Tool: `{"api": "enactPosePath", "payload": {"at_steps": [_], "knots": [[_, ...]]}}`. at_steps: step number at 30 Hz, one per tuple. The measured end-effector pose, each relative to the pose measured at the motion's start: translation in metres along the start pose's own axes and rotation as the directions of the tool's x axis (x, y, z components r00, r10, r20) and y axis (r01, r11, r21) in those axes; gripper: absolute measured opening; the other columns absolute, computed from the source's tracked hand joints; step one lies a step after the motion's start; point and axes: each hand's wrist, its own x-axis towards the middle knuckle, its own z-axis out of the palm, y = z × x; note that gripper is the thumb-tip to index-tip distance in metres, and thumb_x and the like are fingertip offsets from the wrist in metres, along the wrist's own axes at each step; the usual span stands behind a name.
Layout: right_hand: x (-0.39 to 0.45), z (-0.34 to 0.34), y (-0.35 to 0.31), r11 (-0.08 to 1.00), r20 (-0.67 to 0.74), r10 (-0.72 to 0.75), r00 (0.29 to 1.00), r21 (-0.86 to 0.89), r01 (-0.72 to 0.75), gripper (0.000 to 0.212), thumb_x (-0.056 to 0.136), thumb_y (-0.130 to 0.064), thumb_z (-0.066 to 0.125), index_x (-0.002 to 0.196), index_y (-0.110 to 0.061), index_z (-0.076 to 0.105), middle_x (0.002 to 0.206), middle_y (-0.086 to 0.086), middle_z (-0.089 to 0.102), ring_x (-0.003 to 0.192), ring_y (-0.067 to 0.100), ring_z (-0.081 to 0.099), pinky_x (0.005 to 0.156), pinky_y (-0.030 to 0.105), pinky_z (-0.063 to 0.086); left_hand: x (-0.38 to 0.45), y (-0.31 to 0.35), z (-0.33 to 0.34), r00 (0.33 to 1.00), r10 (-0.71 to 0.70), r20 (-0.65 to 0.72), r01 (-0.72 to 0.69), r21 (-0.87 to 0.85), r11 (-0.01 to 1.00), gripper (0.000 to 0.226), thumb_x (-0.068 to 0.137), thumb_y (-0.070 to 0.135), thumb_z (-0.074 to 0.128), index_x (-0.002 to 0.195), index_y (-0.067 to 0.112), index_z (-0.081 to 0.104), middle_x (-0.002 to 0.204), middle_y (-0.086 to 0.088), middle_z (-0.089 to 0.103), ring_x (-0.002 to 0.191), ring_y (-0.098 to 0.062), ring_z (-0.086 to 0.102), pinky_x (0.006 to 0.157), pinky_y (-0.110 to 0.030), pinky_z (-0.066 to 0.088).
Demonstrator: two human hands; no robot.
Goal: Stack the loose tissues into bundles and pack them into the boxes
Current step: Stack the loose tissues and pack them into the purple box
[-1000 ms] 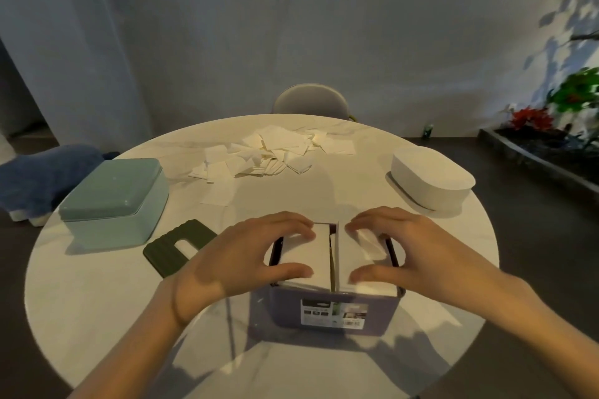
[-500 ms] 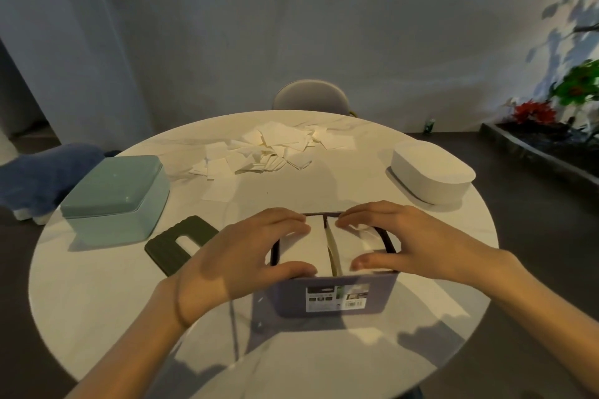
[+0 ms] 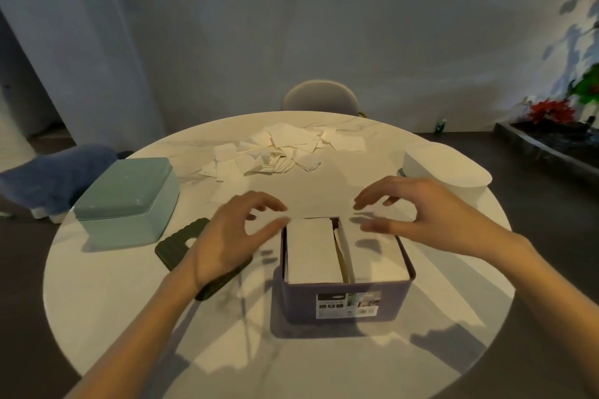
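Observation:
A dark purple box (image 3: 345,303) stands on the round white table, near me. Two white tissue bundles sit side by side in it: the left bundle (image 3: 312,249) and the right bundle (image 3: 377,257). My left hand (image 3: 231,233) hovers beside the box's left far corner, fingers loosely spread, holding nothing. My right hand (image 3: 418,214) hovers over the box's right far corner, also empty. A heap of loose tissues (image 3: 285,151) lies at the far side of the table.
A teal lidded box (image 3: 126,196) stands at the left. A dark green slotted lid (image 3: 184,243) lies partly under my left wrist. A white oval box (image 3: 445,173) stands at the right. A chair (image 3: 319,97) is behind the table.
Both hands have let go of the two bundles and lifted up and apart. The bundles now sit down in the purple box.

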Motion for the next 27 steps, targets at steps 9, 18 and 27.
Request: {"api": "enactPosePath", "payload": {"at_steps": [9, 18, 27], "knots": [[0.099, 0.038, 0.066, 0.992, 0.001, 0.129, 0.992, 0.004, -0.129, 0.025, 0.091, -0.03, 0.074, 0.114, -0.02, 0.072, 0.107, -0.007, 0.072, 0.09, 0.007, 0.069, 0.088, 0.022, 0.059, 0.083, -0.11, 0.01, 0.909, -0.412, -0.067, 0.413, 0.286, 0.865, 0.047, 0.096, 0.04, 0.069, 0.136, 0.016, 0.058, 0.141, -0.008, 0.057, 0.123, -0.027, 0.056, 0.1, -0.038, 0.047], [0.238, 0.101, 0.13, 0.951, 0.048, 0.235, 0.971, -0.218, -0.22, 0.057, 0.092, -0.039, 0.072, 0.138, -0.011, 0.056, 0.141, 0.01, 0.058, 0.125, 0.027, 0.055, 0.104, 0.036, 0.046, 0.128, -0.125, 0.047, 0.901, -0.409, -0.143, 0.428, 0.44, 0.789, 0.033, 0.103, 0.025, 0.055, 0.133, 0.01, 0.053, 0.127, -0.012, 0.058, 0.113, -0.032, 0.056, 0.091, -0.045, 0.051], [0.273, 0.121, 0.158, 0.876, 0.072, 0.229, 0.971, -0.451, -0.173, 0.022, 0.097, -0.023, 0.058, 0.112, -0.011, 0.068, 0.111, 0.011, 0.07, 0.099, 0.03, 0.065, 0.075, 0.033, 0.047, 0.136, -0.122, 0.048, 0.891, -0.429, -0.149, 0.443, 0.487, 0.753, 0.043, 0.09, -0.008, 0.053, 0.13, 0.006, 0.048, 0.123, -0.015, 0.055, 0.112, -0.032, 0.052, 0.082, -0.039, 0.045]]}}
